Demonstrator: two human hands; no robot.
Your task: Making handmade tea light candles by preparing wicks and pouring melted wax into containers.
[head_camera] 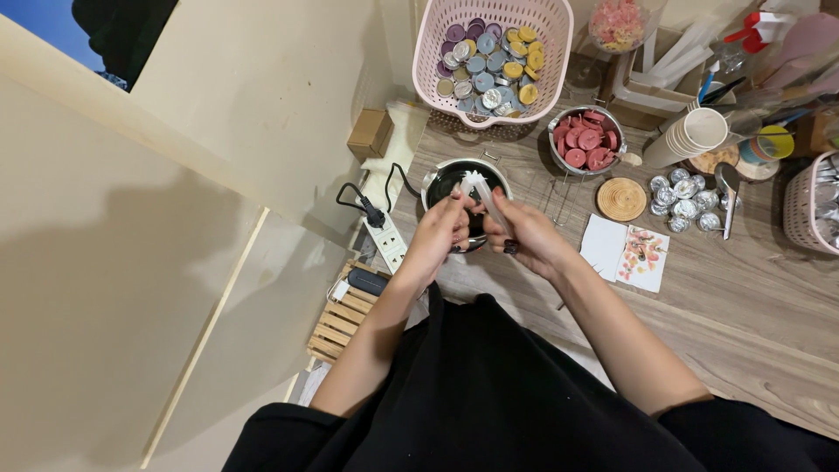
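Observation:
A white stick-like candle [486, 194] is held over a round dark pot [447, 177] on the wooden table [752, 297]. My right hand [527, 239] grips its lower part, fingers wrapped round it. My left hand [441, 229] touches the same piece from the left, fingertips pinched near its upper end. Both hands hover just above the pot's near rim. What lies inside the pot is too dark to tell.
At the back stands a pink basket [559, 44] of coloured round candles; a metal bowl [557, 131] of red wax discs is beside it. Silver cups [686, 203], a woven coaster [621, 198], stacked paper cups [690, 135] and paper cards [629, 253] lie right. A power strip [387, 240] sits left.

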